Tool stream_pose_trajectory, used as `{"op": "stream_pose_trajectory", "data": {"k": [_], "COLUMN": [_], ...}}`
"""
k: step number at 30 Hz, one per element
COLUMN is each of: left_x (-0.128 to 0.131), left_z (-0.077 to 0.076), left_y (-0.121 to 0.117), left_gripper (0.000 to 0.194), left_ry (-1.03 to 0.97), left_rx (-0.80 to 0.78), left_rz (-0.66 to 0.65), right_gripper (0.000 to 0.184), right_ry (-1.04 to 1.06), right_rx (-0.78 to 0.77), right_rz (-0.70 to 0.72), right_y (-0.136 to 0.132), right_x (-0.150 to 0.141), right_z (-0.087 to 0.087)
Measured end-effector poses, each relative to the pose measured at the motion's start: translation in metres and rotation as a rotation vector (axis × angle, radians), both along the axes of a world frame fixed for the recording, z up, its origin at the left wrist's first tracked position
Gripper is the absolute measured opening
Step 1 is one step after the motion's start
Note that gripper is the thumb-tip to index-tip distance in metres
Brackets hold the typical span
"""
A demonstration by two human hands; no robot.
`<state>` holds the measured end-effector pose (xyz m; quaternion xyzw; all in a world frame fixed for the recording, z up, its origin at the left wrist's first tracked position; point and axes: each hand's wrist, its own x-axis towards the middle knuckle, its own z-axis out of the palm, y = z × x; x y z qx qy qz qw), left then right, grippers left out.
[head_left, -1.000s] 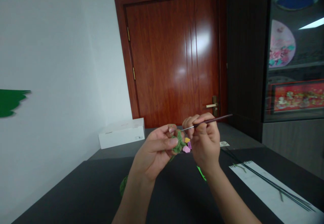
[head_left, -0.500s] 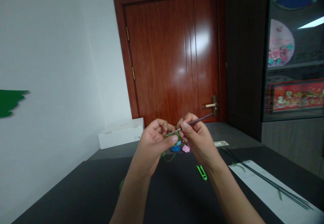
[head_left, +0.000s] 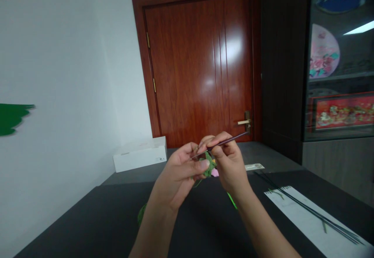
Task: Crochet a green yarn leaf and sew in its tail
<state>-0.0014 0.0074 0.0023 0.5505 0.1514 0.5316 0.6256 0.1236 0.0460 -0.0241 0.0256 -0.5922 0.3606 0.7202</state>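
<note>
My left hand (head_left: 187, 166) pinches a small piece of green crochet work (head_left: 209, 165) between thumb and fingers. In my right hand (head_left: 229, 157) is a crochet hook (head_left: 230, 139) with a dark purple handle, held like a pen. Its thin metal shaft points left, across the top of the green piece and toward my left fingers; the tip's exact place in the stitches is hard to make out. A green yarn strand (head_left: 198, 183) hangs below my left hand. A green yarn ball (head_left: 141, 213) lies partly hidden behind my left forearm.
A pink crocheted flower (head_left: 215, 172) lies behind my hands. Near my right wrist is a bright green clip-like stitch marker (head_left: 232, 200), partly covered. Dark green stems (head_left: 317, 213) rest on white paper (head_left: 288, 217) at right. A white box (head_left: 140, 157) stands by the wall.
Both hands have drawn closer together, and the green crochet work now shows more beyond my left thumb. My right hand has shifted slightly, covering more of the green marker. The blue item behind is now hidden.
</note>
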Motion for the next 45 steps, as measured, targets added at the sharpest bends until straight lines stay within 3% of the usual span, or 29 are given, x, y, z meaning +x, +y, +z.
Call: {"op": "stream_pose_trajectory", "data": {"k": [2, 4, 6, 8, 10, 12, 13, 15, 17, 20, 24, 36, 45], "left_x": [-0.001, -0.001, 0.0, 0.003, 0.006, 0.008, 0.008, 0.009, 0.008, 0.006, 0.005, -0.003, -0.005], "left_z": [0.0, -0.001, -0.002, -0.002, -0.001, 0.001, 0.001, 0.002, 0.001, -0.001, -0.001, -0.005, -0.007], "left_y": [0.001, 0.001, 0.001, -0.002, -0.005, -0.007, -0.008, -0.006, -0.001, 0.005, 0.008, 0.014, 0.016], "left_gripper": [0.026, 0.028, 0.028, 0.028, 0.031, 0.032, 0.03, 0.027, 0.025, 0.038, 0.055, 0.048, 0.046], "left_ry": [0.042, 0.067, 0.078, 0.063, 0.015, -0.022, -0.019, 0.003, 0.01, 0.001, 0.053, 0.069, 0.088], "left_rx": [0.039, 0.098, 0.179, 0.233, 0.197, 0.084, 0.024, -0.001, 0.08, 0.209, 0.293, 0.205, 0.222], "left_rz": [0.057, 0.176, 0.344, 0.474, 0.447, 0.268, 0.165, 0.096, 0.234, 0.401, 0.436, 0.381, 0.38], "right_gripper": [0.014, 0.01, 0.004, 0.006, 0.012, 0.014, 0.013, 0.005, 0.007, 0.02, 0.024, 0.019, 0.013], "right_ry": [-0.001, -0.008, -0.039, -0.109, -0.163, -0.139, -0.087, 0.073, 0.13, 0.148, 0.138, 0.011, -0.101], "right_rx": [0.014, 0.056, 0.129, 0.253, 0.357, 0.388, 0.355, 0.223, -0.013, -0.182, -0.198, -0.112, 0.036], "right_rz": [0.029, -0.033, -0.197, -0.447, -0.709, -0.834, -0.815, -0.595, -0.25, -0.021, 0.005, -0.035, -0.21], "right_y": [0.003, 0.004, 0.003, -0.001, -0.006, -0.009, -0.01, -0.008, -0.003, 0.007, 0.014, 0.022, 0.014], "right_x": [0.003, 0.008, 0.014, 0.018, 0.02, 0.017, 0.014, 0.005, -0.004, -0.009, -0.002, 0.02, 0.031], "right_z": [0.001, 0.002, 0.003, 0.004, 0.005, 0.005, 0.004, 0.003, 0.002, 0.002, 0.004, -0.003, 0.0]}}
